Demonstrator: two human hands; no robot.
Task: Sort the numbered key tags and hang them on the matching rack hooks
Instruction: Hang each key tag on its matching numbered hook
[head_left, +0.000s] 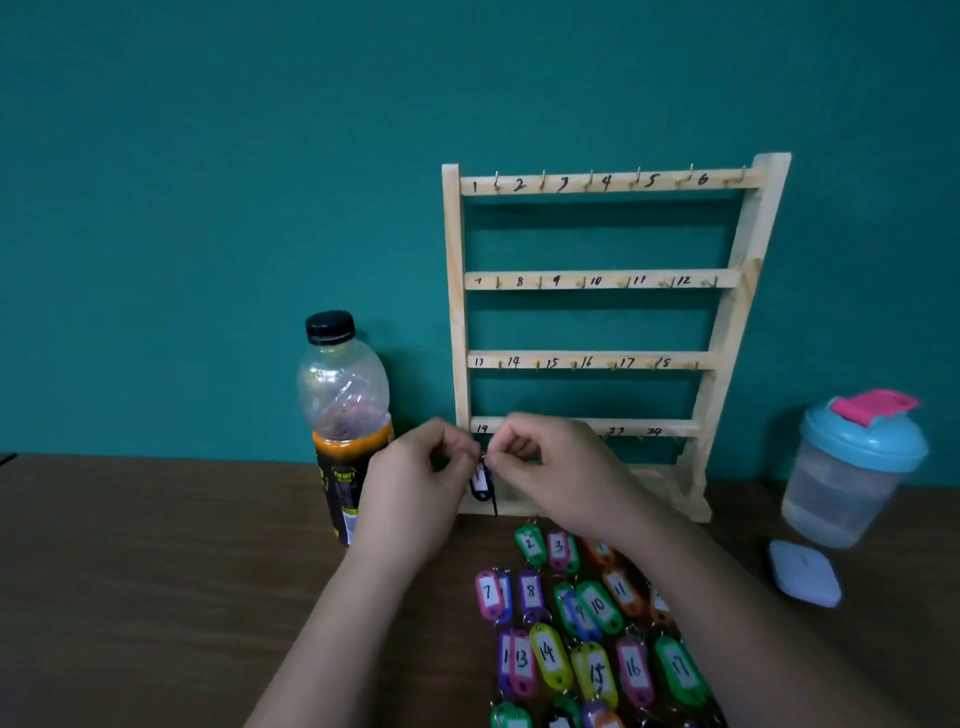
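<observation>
In front of the rack's (587, 183) bottom rail, just above the surface (156, 571), the left hand (415, 483) and right hand (550, 467) pinch the ring (483, 458) of a dark tag (480, 486), each grip closed tight; it looks light, stiff plastic, best held by that ring.

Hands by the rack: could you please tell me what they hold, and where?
Left hand and right hand pinch a dark tag by its top ring; its body hangs below.
</observation>
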